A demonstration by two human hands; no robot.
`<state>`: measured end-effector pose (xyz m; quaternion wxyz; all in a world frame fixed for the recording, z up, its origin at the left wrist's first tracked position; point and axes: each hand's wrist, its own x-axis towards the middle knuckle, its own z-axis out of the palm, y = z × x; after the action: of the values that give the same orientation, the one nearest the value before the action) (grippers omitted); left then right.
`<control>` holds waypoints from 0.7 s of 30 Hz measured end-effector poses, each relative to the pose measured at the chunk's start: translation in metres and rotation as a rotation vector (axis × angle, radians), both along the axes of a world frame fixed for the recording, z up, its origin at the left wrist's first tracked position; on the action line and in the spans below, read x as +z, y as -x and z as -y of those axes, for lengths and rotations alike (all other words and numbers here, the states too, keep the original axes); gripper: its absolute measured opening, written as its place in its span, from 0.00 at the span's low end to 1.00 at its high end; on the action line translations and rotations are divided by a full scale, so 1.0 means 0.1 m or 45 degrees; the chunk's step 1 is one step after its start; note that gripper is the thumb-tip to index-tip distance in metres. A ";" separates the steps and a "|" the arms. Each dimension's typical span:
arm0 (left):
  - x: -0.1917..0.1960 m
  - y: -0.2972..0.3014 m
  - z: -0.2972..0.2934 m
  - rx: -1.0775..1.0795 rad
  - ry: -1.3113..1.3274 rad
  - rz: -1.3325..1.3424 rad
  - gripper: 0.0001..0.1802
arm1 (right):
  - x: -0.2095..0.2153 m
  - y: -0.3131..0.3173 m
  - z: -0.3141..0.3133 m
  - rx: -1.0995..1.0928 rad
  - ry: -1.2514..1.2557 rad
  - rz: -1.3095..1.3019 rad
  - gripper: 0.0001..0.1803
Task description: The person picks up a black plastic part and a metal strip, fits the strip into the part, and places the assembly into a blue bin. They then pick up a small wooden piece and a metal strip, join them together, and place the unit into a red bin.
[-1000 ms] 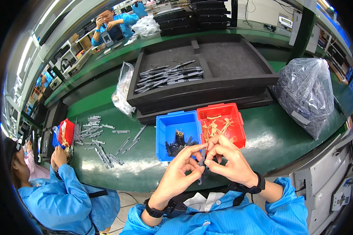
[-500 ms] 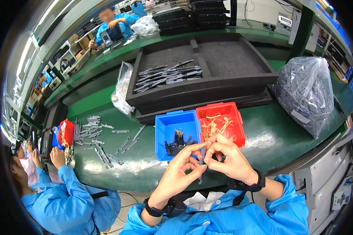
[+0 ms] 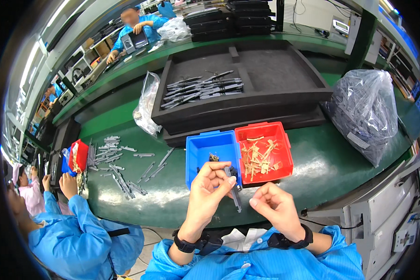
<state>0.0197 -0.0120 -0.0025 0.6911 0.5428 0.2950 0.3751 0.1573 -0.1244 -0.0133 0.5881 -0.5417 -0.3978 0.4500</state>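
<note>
My left hand (image 3: 209, 187) pinches a thin dark metal strip (image 3: 234, 191) that hangs down over the front edge of the blue bin (image 3: 200, 151). My right hand (image 3: 276, 207) sits just right of the strip, fingers curled, apart from it; whether it holds a small scrap I cannot tell. The blue bin holds a few small dark parts. Beside it on the right, the red bin (image 3: 284, 140) holds several tan paper strips.
A large black foam tray (image 3: 275, 70) with several dark strips stands behind the bins. A bulging grey plastic bag (image 3: 366, 112) lies at right, a clear bag (image 3: 147, 105) at left. A co-worker in blue (image 3: 79, 228) sits at my left, with loose strips (image 3: 121, 168) on the green bench.
My hands were joined on the strip in front of the bins. Now the right hand has come off it and dropped lower right, and the left hand holds the strip alone.
</note>
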 end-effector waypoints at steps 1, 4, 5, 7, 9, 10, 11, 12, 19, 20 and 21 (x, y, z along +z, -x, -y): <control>0.00 -0.01 0.01 -0.005 0.003 0.001 0.17 | -0.03 0.01 -0.01 0.068 0.054 -0.101 0.06; 0.00 -0.01 0.02 0.022 -0.012 0.031 0.17 | -0.04 0.01 -0.06 0.078 0.115 -0.522 0.07; -0.01 -0.01 0.03 0.022 -0.028 0.032 0.18 | -0.06 0.00 -0.07 0.081 0.114 -0.522 0.07; -0.01 -0.01 0.03 0.022 -0.043 0.033 0.18 | -0.11 -0.02 -0.08 0.134 0.069 -0.641 0.08; 0.00 -0.01 0.04 0.022 -0.066 0.030 0.17 | -0.07 -0.01 -0.09 0.138 0.105 -0.610 0.08; 0.00 -0.01 0.04 0.021 -0.065 0.029 0.17 | -0.05 -0.01 -0.09 0.140 0.141 -0.580 0.08; 0.00 -0.01 0.04 0.018 -0.070 0.030 0.17 | -0.05 -0.02 -0.10 0.138 0.141 -0.581 0.08; -0.01 -0.01 0.04 0.015 -0.075 0.032 0.17 | -0.05 -0.02 -0.10 0.154 0.137 -0.573 0.09; -0.01 -0.04 0.05 0.013 -0.090 0.026 0.17 | -0.09 -0.04 -0.13 0.171 0.150 -0.582 0.09; -0.01 -0.04 0.05 0.022 -0.120 0.017 0.17 | -0.08 -0.04 -0.14 0.169 0.152 -0.583 0.09; -0.01 -0.05 0.05 0.030 -0.150 0.008 0.17 | -0.08 -0.04 -0.14 0.159 0.155 -0.563 0.10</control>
<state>0.0245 -0.0169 -0.0036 0.6544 0.5780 0.2765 0.4016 0.1613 -0.1106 -0.0213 0.5984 -0.4387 -0.2642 0.6162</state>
